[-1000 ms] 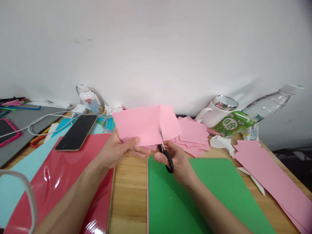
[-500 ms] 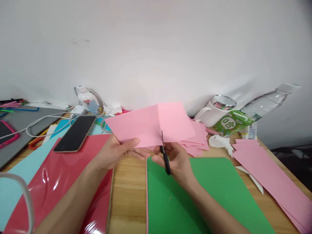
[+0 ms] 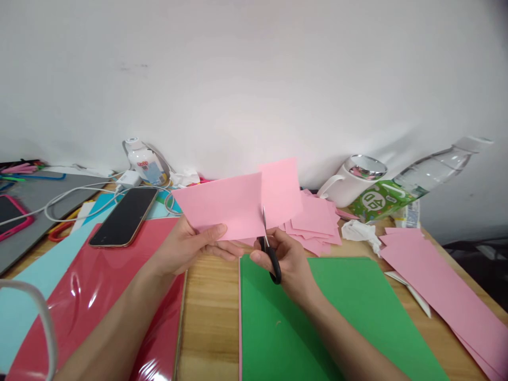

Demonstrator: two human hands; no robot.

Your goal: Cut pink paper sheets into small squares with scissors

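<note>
Pink paper (image 3: 222, 206) was pinched in the left hand (image 3: 186, 246); the right hand (image 3: 288, 259) gripped scissors (image 3: 268, 248), cutting it.

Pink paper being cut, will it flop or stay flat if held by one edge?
Probably fairly stiff: the left hand pinches only its lower edge, yet the pink paper stands flat without drooping. Likely very light, being one thin sheet. The part right of the scissors sits askew, so it may swing loose.

Sheet (image 3: 222, 209) sits right of phone (image 3: 124, 216), left of mug (image 3: 353, 180), scissors (image 3: 272, 259) at its near edge.
</note>
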